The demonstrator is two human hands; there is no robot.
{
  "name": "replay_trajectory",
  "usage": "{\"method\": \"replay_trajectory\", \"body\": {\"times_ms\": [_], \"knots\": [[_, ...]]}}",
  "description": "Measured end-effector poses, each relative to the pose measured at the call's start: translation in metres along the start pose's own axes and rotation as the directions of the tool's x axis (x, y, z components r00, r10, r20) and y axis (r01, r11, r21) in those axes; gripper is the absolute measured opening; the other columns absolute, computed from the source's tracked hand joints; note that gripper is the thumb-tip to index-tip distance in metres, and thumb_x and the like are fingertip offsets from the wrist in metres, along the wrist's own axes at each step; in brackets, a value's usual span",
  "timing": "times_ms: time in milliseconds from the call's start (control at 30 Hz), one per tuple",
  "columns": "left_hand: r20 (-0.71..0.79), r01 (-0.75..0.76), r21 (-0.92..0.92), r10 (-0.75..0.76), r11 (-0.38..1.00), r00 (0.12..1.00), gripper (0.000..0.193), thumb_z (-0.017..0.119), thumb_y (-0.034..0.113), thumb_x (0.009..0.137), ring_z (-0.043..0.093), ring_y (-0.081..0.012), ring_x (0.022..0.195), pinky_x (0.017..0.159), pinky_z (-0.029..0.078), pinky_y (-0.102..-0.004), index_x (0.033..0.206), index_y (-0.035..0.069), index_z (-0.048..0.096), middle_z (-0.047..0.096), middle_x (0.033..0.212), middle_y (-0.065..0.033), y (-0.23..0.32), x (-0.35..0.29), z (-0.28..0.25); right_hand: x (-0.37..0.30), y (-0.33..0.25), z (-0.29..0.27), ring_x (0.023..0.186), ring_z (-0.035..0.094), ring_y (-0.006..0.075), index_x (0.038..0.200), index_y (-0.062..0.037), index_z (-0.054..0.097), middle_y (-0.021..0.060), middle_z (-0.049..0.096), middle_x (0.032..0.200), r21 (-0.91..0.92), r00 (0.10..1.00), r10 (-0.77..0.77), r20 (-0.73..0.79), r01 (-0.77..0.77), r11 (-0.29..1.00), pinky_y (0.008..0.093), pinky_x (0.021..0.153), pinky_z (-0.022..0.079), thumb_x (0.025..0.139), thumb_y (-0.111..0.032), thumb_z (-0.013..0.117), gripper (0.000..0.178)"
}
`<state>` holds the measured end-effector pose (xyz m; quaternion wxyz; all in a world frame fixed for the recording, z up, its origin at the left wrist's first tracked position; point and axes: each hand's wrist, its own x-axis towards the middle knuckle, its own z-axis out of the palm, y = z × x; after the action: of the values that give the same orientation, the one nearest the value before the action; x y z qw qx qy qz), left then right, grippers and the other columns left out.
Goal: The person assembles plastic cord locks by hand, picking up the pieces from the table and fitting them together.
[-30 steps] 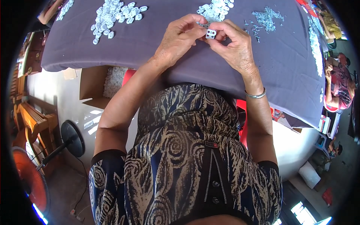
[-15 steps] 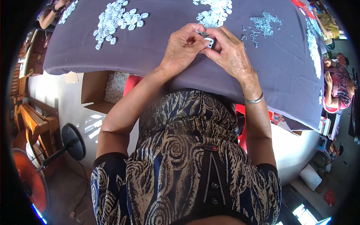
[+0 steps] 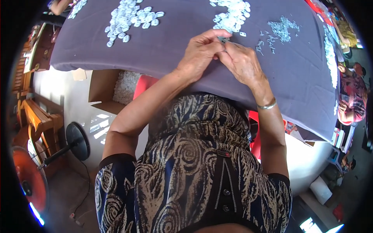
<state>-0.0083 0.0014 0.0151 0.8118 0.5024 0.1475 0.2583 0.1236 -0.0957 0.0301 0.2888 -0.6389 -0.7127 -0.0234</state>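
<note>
Near the table's front edge my left hand (image 3: pixel 200 56) and my right hand (image 3: pixel 244 64) meet, fingertips together. Between my left thumb and index finger, a bit of a small plastic piece (image 3: pixel 223 39) shows grey; the fingers cover the rest. My right thumb and fingers are pinched against it, and whatever they grip is hidden. Just beyond my hands lies a heap of small white plastic pieces (image 3: pixel 232 17), with one loose piece (image 3: pixel 243 34) at its near edge. Another white heap (image 3: pixel 126 19) spreads to the left. Right of my hands are scattered small metal screws (image 3: pixel 283 29).
A dark grey cloth (image 3: pixel 155 58) covers the table. Below its front edge stand an open cardboard box (image 3: pixel 103 87) with white bits and a red stool (image 3: pixel 143 85). A fan (image 3: pixel 29 182) is at left. People sit beyond both table ends, one at right (image 3: pixel 351 93).
The view has shifted, so the table sits slightly lower and further right. My fingers have closed over the white two-holed piece, which showed plainly before. My right fingers are now more curled.
</note>
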Motion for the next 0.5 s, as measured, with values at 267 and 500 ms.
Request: {"method": "replay_trajectory", "body": {"times_ms": [267, 500], "knots": [[-0.053, -0.193, 0.295, 0.217, 0.936, 0.975, 0.02, 0.054, 0.001, 0.088, 0.048, -0.0036, 0.072, 0.066, 0.041, -0.0191, 0.105, 0.005, 0.063, 0.054, 0.079, 0.0034, 0.007, 0.004, 0.003, 0.005, -0.013, -0.011, 0.061, 0.057, 0.0329, 0.079, -0.0017, 0.049, 0.0138, 0.055, 0.067, -0.022, 0.992, 0.12, -0.042, -0.121, 0.992, 0.0407, 0.054, 0.045, 0.079, -0.016, 0.069, 0.025], [-0.236, -0.231, 0.826, 0.688, 0.514, 0.686, 0.011, 0.058, 0.005, 0.081, 0.062, -0.0185, 0.071, 0.067, 0.049, -0.029, 0.087, 0.005, 0.067, 0.064, 0.082, -0.0109, 0.058, 0.031, -0.089, 0.002, -0.006, -0.007, 0.054, 0.051, 0.0291, 0.071, -0.0019, 0.047, 0.0113, 0.052, 0.062, -0.006, 0.988, 0.151, -0.031, -0.151, 0.988, 0.0383, 0.051, 0.042, 0.077, -0.015, 0.071, 0.028]]}}
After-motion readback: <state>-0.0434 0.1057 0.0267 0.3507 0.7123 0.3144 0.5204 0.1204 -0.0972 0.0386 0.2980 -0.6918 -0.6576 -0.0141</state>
